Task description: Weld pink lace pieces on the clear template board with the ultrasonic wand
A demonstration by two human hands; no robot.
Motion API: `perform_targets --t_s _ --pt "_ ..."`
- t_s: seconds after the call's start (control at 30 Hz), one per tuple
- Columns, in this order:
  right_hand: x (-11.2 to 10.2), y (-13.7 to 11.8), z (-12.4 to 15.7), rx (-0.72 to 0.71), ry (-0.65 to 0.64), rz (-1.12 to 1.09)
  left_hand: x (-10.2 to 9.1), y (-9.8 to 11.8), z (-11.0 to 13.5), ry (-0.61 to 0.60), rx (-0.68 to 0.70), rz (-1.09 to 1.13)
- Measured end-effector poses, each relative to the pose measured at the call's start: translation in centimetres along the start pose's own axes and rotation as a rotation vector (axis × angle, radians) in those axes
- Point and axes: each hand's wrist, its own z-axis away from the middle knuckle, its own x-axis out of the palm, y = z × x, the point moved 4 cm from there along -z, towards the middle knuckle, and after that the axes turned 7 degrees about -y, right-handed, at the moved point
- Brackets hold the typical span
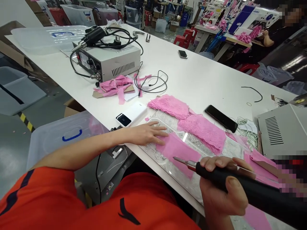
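Observation:
My left hand (150,133) lies flat with its fingers spread, the fingertips resting at the left end of a smooth pink fabric piece (183,150). This piece lies on a clear-covered, lacy-looking work board (158,156) at the table's near edge. In my right hand (224,185) is a pen-like tool (220,177) with a thick black handle and a pointed metal tip. The tip points left, over the pink piece; I cannot tell whether it touches. Just beyond lie two stacks of pink lace, a left stack (169,107) and a right stack (203,131).
A white power bank (131,114) and a black phone (221,118) lie on the white table (192,80). A grey control box (120,60) with cables stands far left, another grey box (283,127) at right. More pink fabric (261,164) lies near the tool. A person sits at a sewing machine (251,19).

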Motion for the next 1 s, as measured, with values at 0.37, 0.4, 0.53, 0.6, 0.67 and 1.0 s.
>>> perform_targets --t_s 0.37,0.4,0.53,0.6,0.67,1.0 --pt "-0.2 0.3 -1.3 -0.075 0.051 0.082 -0.3 -0.3 -2.1 0.205 -0.259 -0.043" --pt "-0.5 0.2 -1.5 -0.089 0.068 0.091 -0.2 -0.5 -2.7 0.202 -0.313 -0.018" --pt "-1.5 0.2 -1.7 -0.097 0.125 0.105 -0.2 -1.2 -4.7 0.219 -0.402 0.035" --pt "-1.8 0.2 -1.7 -0.088 0.138 0.1 -0.2 -1.7 -5.4 0.225 -0.421 0.066" --pt "-2.0 0.2 -1.5 -0.08 0.141 0.095 -0.2 -2.1 -5.7 0.218 -0.436 0.101" --pt "-3.1 0.3 -1.1 -0.111 0.152 0.099 -0.1 -2.4 -6.2 0.172 -0.485 0.201"
